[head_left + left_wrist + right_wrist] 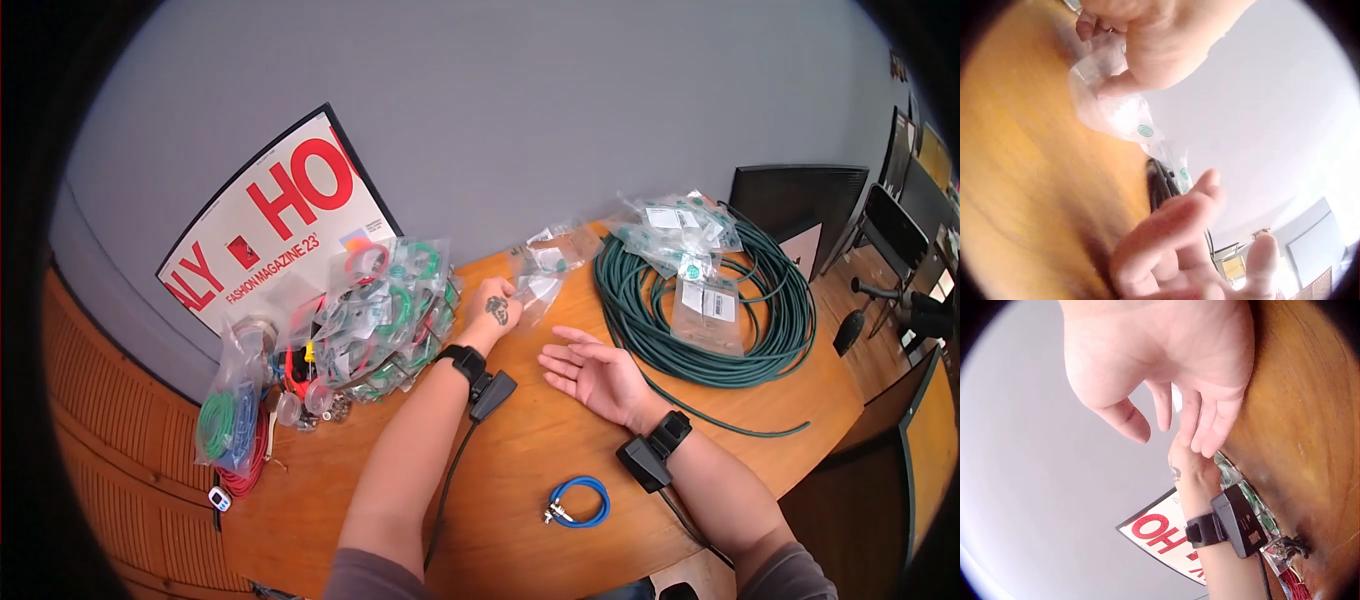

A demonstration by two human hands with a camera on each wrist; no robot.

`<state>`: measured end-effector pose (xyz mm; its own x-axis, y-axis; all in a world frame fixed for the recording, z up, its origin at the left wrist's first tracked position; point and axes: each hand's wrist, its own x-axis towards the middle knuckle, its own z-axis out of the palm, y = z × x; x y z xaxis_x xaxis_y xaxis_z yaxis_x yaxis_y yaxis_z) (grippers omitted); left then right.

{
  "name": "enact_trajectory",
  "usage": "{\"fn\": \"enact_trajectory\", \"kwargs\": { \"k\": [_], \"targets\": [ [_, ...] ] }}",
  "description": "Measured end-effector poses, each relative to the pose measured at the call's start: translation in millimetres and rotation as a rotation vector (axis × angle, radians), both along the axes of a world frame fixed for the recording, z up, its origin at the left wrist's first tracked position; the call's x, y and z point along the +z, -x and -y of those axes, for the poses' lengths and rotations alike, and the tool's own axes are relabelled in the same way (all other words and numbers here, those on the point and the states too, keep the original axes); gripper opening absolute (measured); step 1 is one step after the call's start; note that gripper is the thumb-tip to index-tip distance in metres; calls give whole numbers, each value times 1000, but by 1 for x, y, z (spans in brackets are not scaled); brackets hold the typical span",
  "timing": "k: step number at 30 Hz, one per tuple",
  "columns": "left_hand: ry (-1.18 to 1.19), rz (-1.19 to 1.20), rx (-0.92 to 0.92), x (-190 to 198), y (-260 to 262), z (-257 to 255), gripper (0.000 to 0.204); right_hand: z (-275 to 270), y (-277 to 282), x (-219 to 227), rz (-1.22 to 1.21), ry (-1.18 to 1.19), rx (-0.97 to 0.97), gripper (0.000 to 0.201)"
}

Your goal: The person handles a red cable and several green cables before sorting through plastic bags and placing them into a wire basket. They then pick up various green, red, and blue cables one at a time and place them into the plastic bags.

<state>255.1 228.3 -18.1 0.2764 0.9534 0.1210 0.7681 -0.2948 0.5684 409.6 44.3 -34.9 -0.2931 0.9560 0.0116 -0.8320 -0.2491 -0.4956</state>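
My left hand (492,312) reaches toward the back of the table and pinches a clear plastic bag (556,256) with a white label. In the left wrist view the bag (1116,119) hangs between thumb and curled fingers, and a small green print shows on it. My right hand (600,378) hovers over the table to the right, palm up, fingers loosely extended and holding nothing. A short looped blue cable (606,500) with metal connector ends lies on the wood nearer the body.
A big coil of dark green cable (640,330) lies at the right, with several clear bags (680,225) on top. Bagged coloured wires (385,310) and small parts crowd the left side. A framed poster (280,215) leans against the grey wall behind them.
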Motion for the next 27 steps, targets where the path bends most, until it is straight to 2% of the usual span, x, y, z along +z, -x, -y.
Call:
{"fn": "enact_trajectory", "kwargs": {
  "k": [2, 3, 5, 6, 8, 9, 11, 12, 14, 15, 17, 18, 19, 21, 25, 27],
  "targets": [
    [-103, 182, -46, 2, 13, 12, 29, 0, 3, -1, 25, 31, -118, 49],
    [-104, 181, -47, 13, 19, 28, 29, 0, 5, 0, 23, 30, -119, 49],
    [-155, 334, -71, 42, 31, 70, 22, 3, 11, 2, 85, 9, -196, 57],
    [-155, 332, -67, 47, 37, 89, 22, 4, 12, 2, 83, 10, -192, 57],
    [-433, 195, -168, 47, 50, 126, 18, 6, 15, 1, 120, -68, -149, 57],
    [-409, 154, -204, 48, 54, 142, 20, 9, 19, 3, 123, -66, -140, 57],
    [-261, 125, -268, 53, 66, 177, 34, 16, 28, 9, 358, -127, -130, 55],
    [-258, 130, -254, 51, 73, 187, 34, 18, 32, 10, 364, -126, -115, 55],
    [-150, 349, -230, 45, 87, 201, 58, 22, 37, 10, 520, -144, -125, 49],
    [-146, 352, -219, 41, 95, 204, 58, 24, 39, 8, 597, -152, -132, 46],
    [267, 631, -138, 34, 110, 209, 75, 25, 41, 2, 625, -197, -91, 43],
    [353, 766, -137, 31, 114, 210, 71, 27, 43, 6, 636, -192, -32, 42],
    [346, 773, -128, 29, 119, 212, 71, 29, 44, 10, 649, -190, 25, 41],
    [460, 937, -123, 26, 126, 215, 63, 36, 50, 13, 692, -200, 28, 40],
    [433, 957, -71, 26, 136, 216, 50, 37, 53, 4, 682, -183, 66, 37],
    [455, 935, -85, 19, 140, 214, 38, 36, 54, 0, 696, -196, 57, 36]
  ]
}}
